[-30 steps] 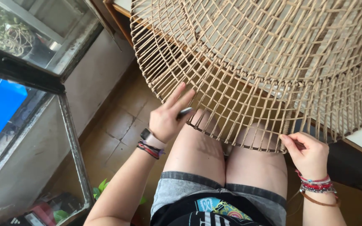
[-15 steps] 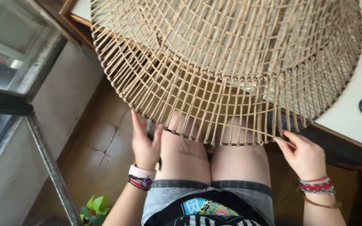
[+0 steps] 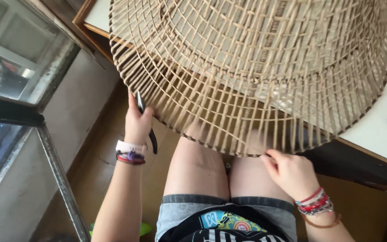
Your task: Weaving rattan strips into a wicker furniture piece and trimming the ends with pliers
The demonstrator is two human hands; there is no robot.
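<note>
Tiled floor [image 3: 99,148] and a white tabletop [image 3: 381,130] frame a large woven rattan shade [image 3: 256,67] tilted over a seated person's knees. Left hand [image 3: 137,123], fingers closed on a dark tool [image 3: 152,140], steadies the rim's left side; right hand [image 3: 290,172] pinches the near lower edge, closest to the loose weave.

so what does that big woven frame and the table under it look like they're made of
The woven frame looks like rattan or cane: pale tan matte strips in an open lattice, bound by a darker rim. It could be a synthetic lookalike. The table seems to be a smooth white board, likely laminate or painted, with a brown wood edge.
</note>
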